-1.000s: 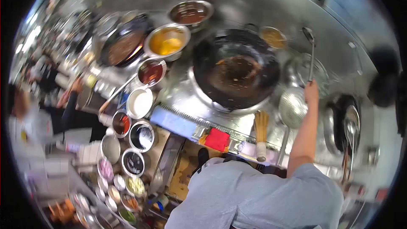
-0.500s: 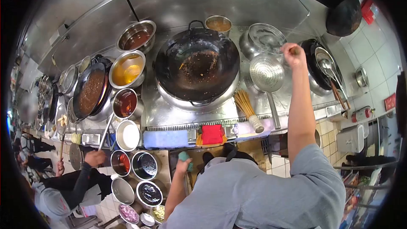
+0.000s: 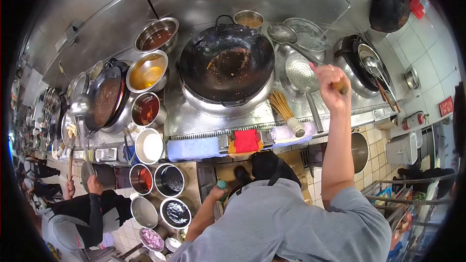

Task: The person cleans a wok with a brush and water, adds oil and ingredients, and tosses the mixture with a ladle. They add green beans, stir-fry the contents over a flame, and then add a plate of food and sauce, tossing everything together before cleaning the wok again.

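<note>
Right hand (image 3: pixel 332 87) grips the ladle (image 3: pixel 305 54) by its wooden end, shaft slanting forward-left, bowl just right of black wok (image 3: pixel 226 68) over steel desk (image 3: pixel 259 122); left hand (image 3: pixel 215 194) closed round small green item (image 3: pixel 222 184); tiled wall (image 3: pixel 428 53) at right.

A free path runs over the open mouth of the black wok (image 3: pixel 239 83), but the ladle (image 3: pixel 282 34), perforated skimmer (image 3: pixel 302 72) and bamboo brush (image 3: pixel 284 112) obstruct its right side, a metal bowl (image 3: pixel 161 83) its left.
</note>
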